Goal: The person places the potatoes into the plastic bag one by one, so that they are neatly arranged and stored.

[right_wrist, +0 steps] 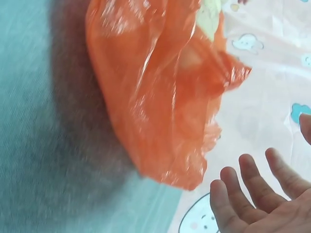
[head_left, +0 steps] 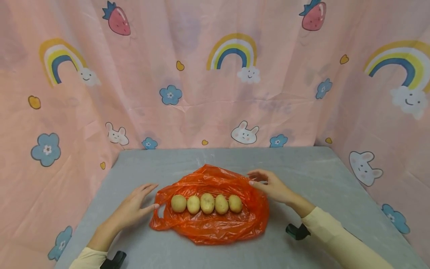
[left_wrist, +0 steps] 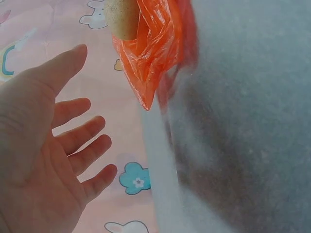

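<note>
Several potatoes [head_left: 207, 203] lie side by side in a row on a crumpled orange-red plastic bag [head_left: 215, 226] spread on the table. The bag has a handle loop at its left end. My left hand [head_left: 132, 209] is just left of that loop, fingers loosely extended and holding nothing. In the left wrist view its fingers [left_wrist: 80, 136] stand apart from the bag [left_wrist: 153, 53], where one potato [left_wrist: 121, 19] shows. At the bag's upper right edge is my right hand [head_left: 273, 186], thumb tip overlapping the plastic. The right wrist view shows its relaxed fingers [right_wrist: 260, 189] beside the bag [right_wrist: 150, 107].
A grey tabletop [head_left: 161, 160] extends around the bag on all sides. Behind it and at both sides hangs a pink curtain [head_left: 201, 112] printed with rainbows, rabbits and flowers. Dark devices [head_left: 297, 231] are strapped at both wrists.
</note>
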